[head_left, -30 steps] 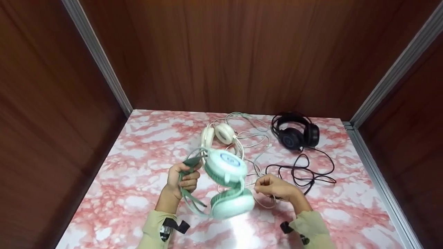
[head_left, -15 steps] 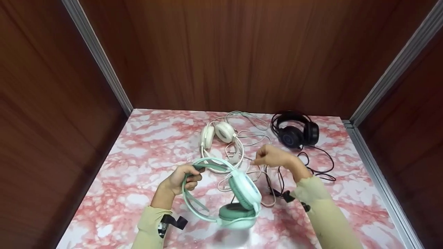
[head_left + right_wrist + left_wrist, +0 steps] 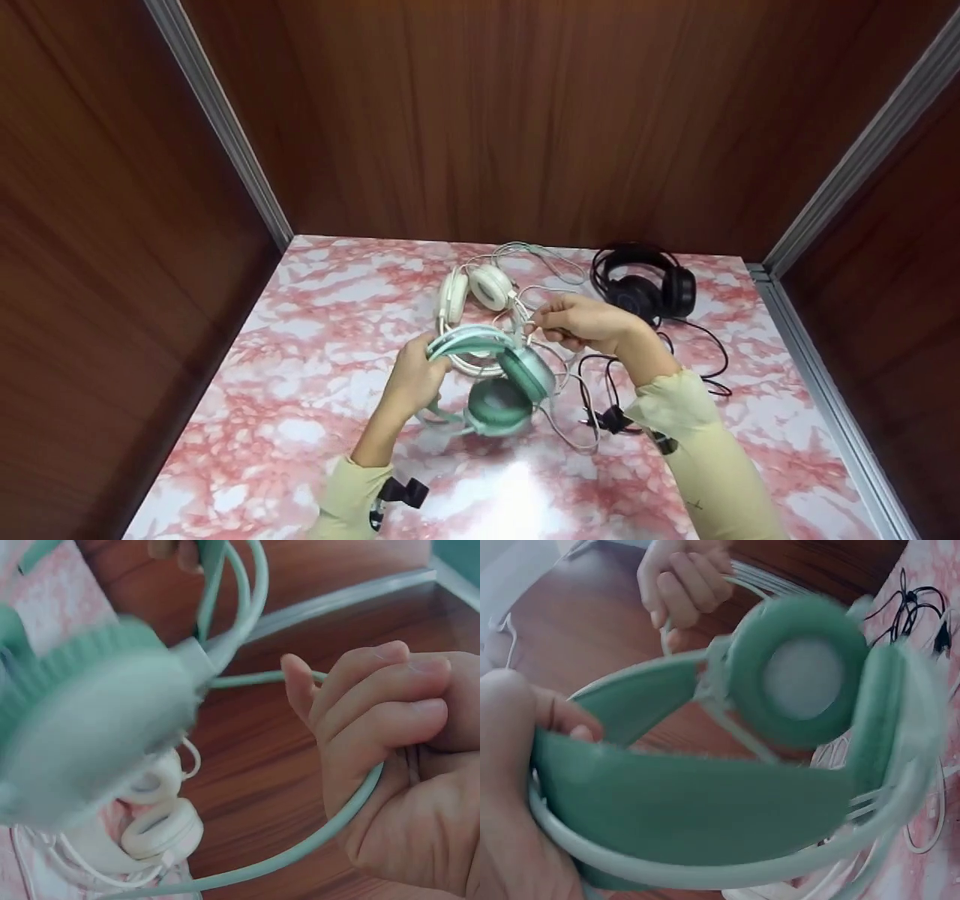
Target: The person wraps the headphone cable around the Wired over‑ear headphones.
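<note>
Mint-green headphones (image 3: 491,409) are held up above the table, their ear cups hanging toward the right. My left hand (image 3: 417,371) grips the padded headband (image 3: 705,817), fingers wrapped over it in the left wrist view. Curled around the pale green cable (image 3: 300,851), my right hand (image 3: 589,322) is up beside the upper ear cup; the cord passes through its fingers and loops below the palm. White headphones (image 3: 491,287) lie on the table just behind, partly covered by the green headband in the head view.
Black headphones (image 3: 679,291) stand at the back right, with their black cable (image 3: 726,360) tangled in front of them. Pale cords (image 3: 544,259) run behind the white headphones. Wood-grain panels (image 3: 480,120) with metal corner strips enclose the marbled pink table (image 3: 262,442).
My right hand has moved up and toward the left with the cable. The green headphones have turned and risen toward the white pair, my left hand still gripping their headband.
</note>
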A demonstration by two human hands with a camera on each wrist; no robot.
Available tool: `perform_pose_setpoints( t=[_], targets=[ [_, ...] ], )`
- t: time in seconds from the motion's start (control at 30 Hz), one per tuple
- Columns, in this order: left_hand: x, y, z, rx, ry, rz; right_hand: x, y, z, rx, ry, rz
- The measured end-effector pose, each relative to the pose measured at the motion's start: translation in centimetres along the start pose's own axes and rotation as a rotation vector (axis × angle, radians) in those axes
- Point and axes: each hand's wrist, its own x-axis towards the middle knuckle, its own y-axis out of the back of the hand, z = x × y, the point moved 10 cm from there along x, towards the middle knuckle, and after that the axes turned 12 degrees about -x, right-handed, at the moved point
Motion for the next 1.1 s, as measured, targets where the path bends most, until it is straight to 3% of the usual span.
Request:
perform_pose_setpoints(
  t=[0.13, 0.27, 0.4, 0.63, 0.83, 0.97, 1.1],
  targets=[
    [-0.3, 1.3, 0.4, 0.025, -0.042, 0.187, -1.9, -0.5, -1.7, -0.015, 0.099, 0.002],
    [-0.8, 2.4, -0.4, -0.037, -0.068, 0.328, -4.6, -1.6, -3.0, -0.14, 0.175, 0.048],
    [-1.3, 4.4, -2.0, -0.178, -0.068, 0.461, -7.2, -3.9, -2.9, -0.311, 0.184, 0.093],
    [-1.1, 8.2, -3.4, -0.422, -0.082, 0.617, -10.2, -7.0, -2.0, -0.418, 0.253, 0.135],
    [-1.2, 11.9, -3.8, -0.618, -0.15, 0.797, -12.1, -9.1, -0.8, -0.509, 0.327, 0.071],
    [-1.1, 13.6, -3.2, -0.698, -0.241, 0.844, -13.1, -9.6, 0.1, -0.525, 0.34, 0.085],
    [-0.5, 13.8, -2.1, -0.782, -0.312, 0.796, -13.4, -9.5, 0.2, -0.567, 0.381, 0.139]
  ],
)
